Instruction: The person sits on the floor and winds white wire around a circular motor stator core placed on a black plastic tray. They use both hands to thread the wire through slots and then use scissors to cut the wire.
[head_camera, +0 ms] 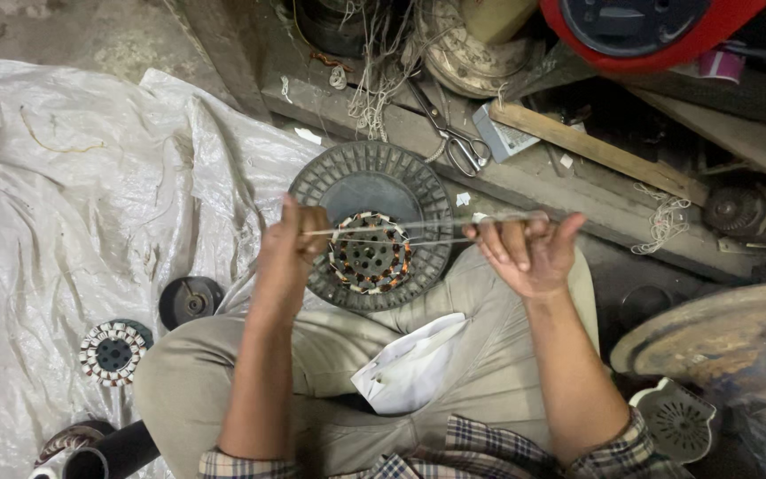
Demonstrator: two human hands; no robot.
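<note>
I see the thin strip (401, 229) spanning horizontally between my hands, above the wound stator (370, 253): left hand (287, 248) pinches one end, right hand (525, 248) grips the other, equally near.

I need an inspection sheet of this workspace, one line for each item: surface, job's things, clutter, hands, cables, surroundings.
Surface: crumpled white plastic sheet on the floor.
Job's things: thin strip stretched between both hands, above a wound stator resting in a dark round fan housing.
Clutter: second stator, black round part, scissors, wooden stick.
Hands: left hand grips one end of the strip; right hand pinches the other.
Cables: loose string bundle on the ledge.
Surroundings: red casing at top, grey fan blade at right.
</note>
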